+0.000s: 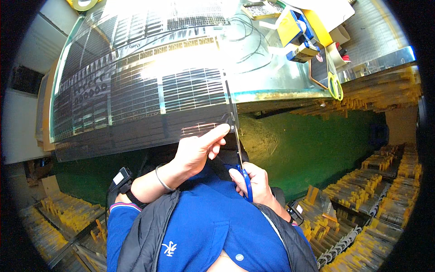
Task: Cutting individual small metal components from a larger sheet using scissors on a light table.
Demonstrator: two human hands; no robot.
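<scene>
A large dark film sheet (118, 131), printed with grids and rows of small shapes, lies over the glass-topped table and hangs past its near edge. My left hand (192, 154) pinches the sheet near its lower right corner, thumb on top. In my right hand (259, 180) are scissors with blue handles (248, 185), my fingers wrapped round the grips. Their narrow blades point away from me, along the sheet's right edge and close beside my left thumb. Whether the blades are parted, I cannot make out.
On the glass table (290, 94), to the right, are a yellow-and-blue box (290, 28), a smaller box (302, 52), a dark flat phone-like device (319, 71) and scissors with yellow-green handles (335, 87). Racks of yellow-edged pieces (358, 192) stand low on the right.
</scene>
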